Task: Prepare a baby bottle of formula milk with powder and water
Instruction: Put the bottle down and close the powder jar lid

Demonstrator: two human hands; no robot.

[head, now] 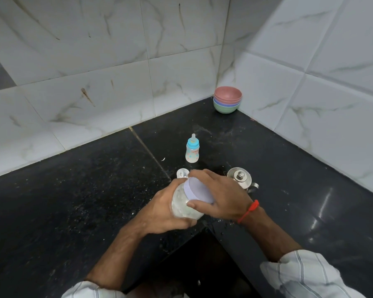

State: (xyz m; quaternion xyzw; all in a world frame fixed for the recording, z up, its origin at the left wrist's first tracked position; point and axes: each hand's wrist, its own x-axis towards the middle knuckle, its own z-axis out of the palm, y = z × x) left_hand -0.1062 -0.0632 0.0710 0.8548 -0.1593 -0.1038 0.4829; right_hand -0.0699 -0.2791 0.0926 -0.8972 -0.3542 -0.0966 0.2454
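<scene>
Black speckled stone countertop (78,190) fills an inside corner, backed on two sides by white marble-pattern wall tiles (95,61). Held above the counter's front edge is one clear jar (182,206), tilted, with a lavender lid (197,190); the jar serves as the reference landmark. Left hand (162,214) wraps the jar body from below, fingers curled round it. Right hand (220,194) grips the lid from above, thumb on the near side and fingers over the far side; a red thread band (249,210) circles that wrist. Both forearms emerge from striped sleeves, one (306,276) at lower right. Just beyond the jar, partly hidden by the right hand's fingers, stands one small clear cap-like item (182,173); its identity cannot be determined. Just right of the jar, beyond the right hand, sits one steel pot with a knobbed lid (240,177). Further back from the jar stands one baby bottle (192,150), upright, with blue collar and teat fitted. Far beyond the jar, in the wall corner, rests one stack of bowls (227,100): pink on top, then blue, then green.
</scene>
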